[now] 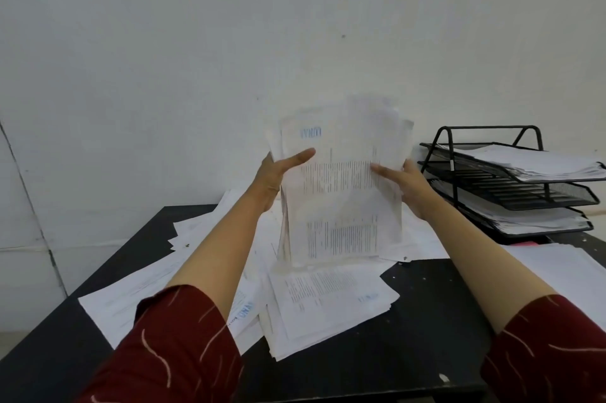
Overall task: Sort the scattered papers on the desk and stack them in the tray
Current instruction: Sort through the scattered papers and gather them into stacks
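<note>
A small pink object (524,243) is lying near the desk's right edge — shape unclear. A plain pale painted wall (229,41) is rising behind the far edge, showing a dark speck (343,36).

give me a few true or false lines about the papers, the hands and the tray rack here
1. Both hands hold one bundle of papers upright, the left hand and right hand at its sides. True.
2. The tray rack stands left of the person. False: it stands on the right of the desk.
3. The top tray already holds papers. True.
4. The desk has been cleared of loose sheets. False: scattered papers lie beneath the bundle.
5. The middle tray is full. False: it looks empty.
</note>
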The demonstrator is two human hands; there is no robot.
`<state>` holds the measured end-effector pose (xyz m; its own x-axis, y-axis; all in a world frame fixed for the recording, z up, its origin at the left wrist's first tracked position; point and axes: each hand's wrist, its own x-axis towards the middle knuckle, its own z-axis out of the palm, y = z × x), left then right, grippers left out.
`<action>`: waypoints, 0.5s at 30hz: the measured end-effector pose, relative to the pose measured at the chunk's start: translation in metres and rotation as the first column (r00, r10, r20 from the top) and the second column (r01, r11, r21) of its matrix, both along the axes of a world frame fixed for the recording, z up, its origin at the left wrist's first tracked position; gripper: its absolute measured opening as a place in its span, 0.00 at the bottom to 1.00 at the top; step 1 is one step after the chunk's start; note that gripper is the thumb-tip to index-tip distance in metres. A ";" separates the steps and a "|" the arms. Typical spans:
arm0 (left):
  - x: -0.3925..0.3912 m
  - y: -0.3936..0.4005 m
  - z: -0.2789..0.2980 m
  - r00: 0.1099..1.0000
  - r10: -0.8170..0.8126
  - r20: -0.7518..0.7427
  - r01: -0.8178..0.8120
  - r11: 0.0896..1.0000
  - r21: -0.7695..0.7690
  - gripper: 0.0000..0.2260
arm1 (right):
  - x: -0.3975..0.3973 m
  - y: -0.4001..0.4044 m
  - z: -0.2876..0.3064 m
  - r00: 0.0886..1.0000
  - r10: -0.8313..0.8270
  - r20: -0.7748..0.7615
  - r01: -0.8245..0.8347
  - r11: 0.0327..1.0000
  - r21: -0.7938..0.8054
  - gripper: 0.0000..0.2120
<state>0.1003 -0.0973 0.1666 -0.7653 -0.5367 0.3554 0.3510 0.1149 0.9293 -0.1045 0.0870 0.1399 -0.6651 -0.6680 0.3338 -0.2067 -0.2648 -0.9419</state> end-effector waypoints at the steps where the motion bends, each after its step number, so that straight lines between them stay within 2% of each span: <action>1: 0.001 0.000 -0.002 1.000 0.005 -0.010 -0.005 1.000 -0.006 0.30 | -0.001 0.000 -0.003 1.000 -0.007 0.001 0.007 0.999 0.040 0.31; 5: 0.000 0.008 -0.017 0.998 0.033 0.050 -0.029 0.996 -0.087 0.31 | 0.001 -0.003 -0.018 0.999 0.001 -0.040 0.003 0.994 0.111 0.25; 9: -0.005 0.011 -0.006 0.997 0.051 0.059 -0.039 0.984 -0.176 0.28 | 0.007 -0.007 -0.010 0.996 -0.054 -0.071 0.055 0.998 0.015 0.26; 11: -0.008 0.010 -0.001 0.992 0.125 0.026 -0.119 0.982 -0.149 0.31 | 0.003 -0.007 -0.008 0.993 -0.112 -0.037 0.112 0.994 -0.008 0.26; 13: -0.007 0.009 -0.009 0.966 0.257 0.024 -0.255 0.965 -0.055 0.34 | 0.001 -0.004 -0.015 0.991 -0.133 -0.026 0.134 0.990 0.045 0.22; 15: -0.005 0.008 -0.029 0.945 0.324 0.041 -0.324 0.946 -0.006 0.34 | 0.000 -0.002 -0.028 0.994 -0.107 -0.039 0.110 0.989 0.098 0.21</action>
